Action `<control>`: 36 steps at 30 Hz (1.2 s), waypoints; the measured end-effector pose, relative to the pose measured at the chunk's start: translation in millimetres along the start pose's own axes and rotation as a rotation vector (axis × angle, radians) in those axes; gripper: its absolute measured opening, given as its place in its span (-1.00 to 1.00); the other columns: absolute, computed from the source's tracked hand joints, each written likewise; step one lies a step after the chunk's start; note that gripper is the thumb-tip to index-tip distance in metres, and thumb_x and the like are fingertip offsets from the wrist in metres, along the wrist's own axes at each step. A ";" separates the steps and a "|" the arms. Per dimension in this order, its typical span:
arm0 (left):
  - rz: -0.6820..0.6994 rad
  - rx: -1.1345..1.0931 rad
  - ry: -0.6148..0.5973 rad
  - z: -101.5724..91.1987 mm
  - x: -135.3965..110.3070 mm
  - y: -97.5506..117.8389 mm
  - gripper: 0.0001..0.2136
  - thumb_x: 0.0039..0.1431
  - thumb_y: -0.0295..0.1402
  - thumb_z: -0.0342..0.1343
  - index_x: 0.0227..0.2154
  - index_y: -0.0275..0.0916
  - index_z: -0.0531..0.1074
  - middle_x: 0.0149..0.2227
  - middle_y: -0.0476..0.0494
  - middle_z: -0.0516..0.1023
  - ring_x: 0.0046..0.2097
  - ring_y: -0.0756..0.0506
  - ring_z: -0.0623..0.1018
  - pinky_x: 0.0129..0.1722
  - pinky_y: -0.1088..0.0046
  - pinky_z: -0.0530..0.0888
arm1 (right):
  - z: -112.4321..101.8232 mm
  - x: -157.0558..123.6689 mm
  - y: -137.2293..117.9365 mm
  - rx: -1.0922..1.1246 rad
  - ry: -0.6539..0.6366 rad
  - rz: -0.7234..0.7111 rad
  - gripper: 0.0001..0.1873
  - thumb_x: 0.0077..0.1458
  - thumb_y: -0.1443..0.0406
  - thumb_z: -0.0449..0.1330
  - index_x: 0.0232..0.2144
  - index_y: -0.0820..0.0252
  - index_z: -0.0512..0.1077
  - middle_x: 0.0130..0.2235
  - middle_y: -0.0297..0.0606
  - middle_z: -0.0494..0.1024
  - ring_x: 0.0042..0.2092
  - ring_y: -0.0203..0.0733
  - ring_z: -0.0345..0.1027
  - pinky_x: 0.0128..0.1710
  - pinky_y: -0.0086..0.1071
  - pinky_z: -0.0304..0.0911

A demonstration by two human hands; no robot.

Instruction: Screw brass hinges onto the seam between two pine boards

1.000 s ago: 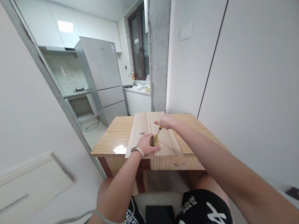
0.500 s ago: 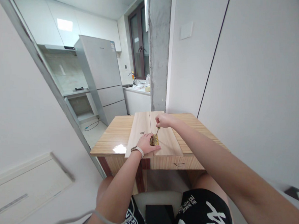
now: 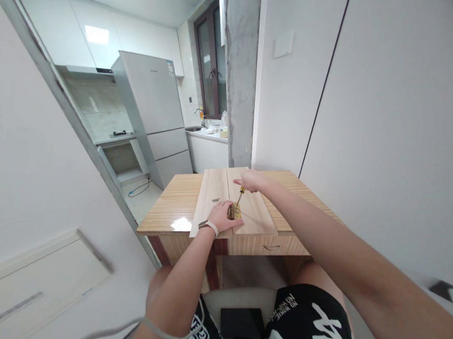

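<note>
Right hand [image 3: 251,181] clasps the screwdriver [image 3: 242,190]; left hand [image 3: 220,217], spread, brackets the hinge [image 3: 236,213] below.

The left forearm [image 3: 189,271] and right forearm [image 3: 309,215] extend forward and converge. The left hand [image 3: 222,217] lies palm down, thumb spread from the fingers. The right hand [image 3: 250,181], positioned farther forward, is curled in a grip, one digit pointing leftward.

A home opening onto its kitchen; a tall refrigerator [image 3: 151,95], white wall cabinets [image 3: 57,36], sink faucet [image 3: 203,121] and stove burner [image 3: 120,133] mark it.
</note>
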State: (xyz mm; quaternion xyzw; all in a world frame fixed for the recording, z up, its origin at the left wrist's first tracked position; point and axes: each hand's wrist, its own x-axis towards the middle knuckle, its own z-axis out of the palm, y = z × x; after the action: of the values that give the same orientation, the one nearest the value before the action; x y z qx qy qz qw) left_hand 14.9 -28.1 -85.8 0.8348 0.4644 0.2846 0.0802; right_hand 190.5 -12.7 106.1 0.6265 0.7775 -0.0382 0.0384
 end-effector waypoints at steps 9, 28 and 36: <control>-0.001 -0.004 -0.009 -5.1 -1.6 4.1 -0.17 -0.08 0.29 0.27 0.16 -0.14 0.36 0.15 -0.27 0.47 0.18 -0.34 0.44 0.21 0.07 0.36 | 0.0 -0.6 2.1 -0.095 0.078 -0.174 -0.74 0.27 0.19 0.17 -0.18 0.20 0.60 -0.15 -0.10 0.68 -0.13 -0.12 0.55 -0.19 -0.42 0.27; 0.000 -0.004 -0.012 -5.1 -1.4 4.5 -0.18 -0.08 0.29 0.27 0.15 -0.14 0.36 0.15 -0.27 0.48 0.17 -0.34 0.45 0.20 0.06 0.36 | 1.2 2.4 3.3 -0.052 0.013 -0.007 -0.37 0.37 -0.04 -0.02 -0.31 0.36 0.61 -0.39 0.01 0.65 -0.29 -0.10 0.58 -0.23 -0.39 0.30; 0.006 -0.008 -0.012 -6.8 -1.3 5.0 -0.21 -0.07 0.26 0.28 0.14 -0.12 0.36 0.12 -0.25 0.50 0.15 -0.34 0.46 0.18 0.07 0.38 | 3.8 4.7 7.7 -0.088 0.105 -0.214 -0.78 0.22 0.17 0.24 -0.18 0.14 0.60 -0.12 -0.15 0.67 -0.11 -0.14 0.51 -0.24 -0.43 0.24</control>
State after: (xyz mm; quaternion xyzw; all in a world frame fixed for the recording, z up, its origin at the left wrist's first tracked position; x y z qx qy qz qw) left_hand 14.3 -32.9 -78.7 0.8376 0.4603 0.2815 0.0854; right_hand 197.0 -6.9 101.7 0.5388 0.8418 0.0247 0.0209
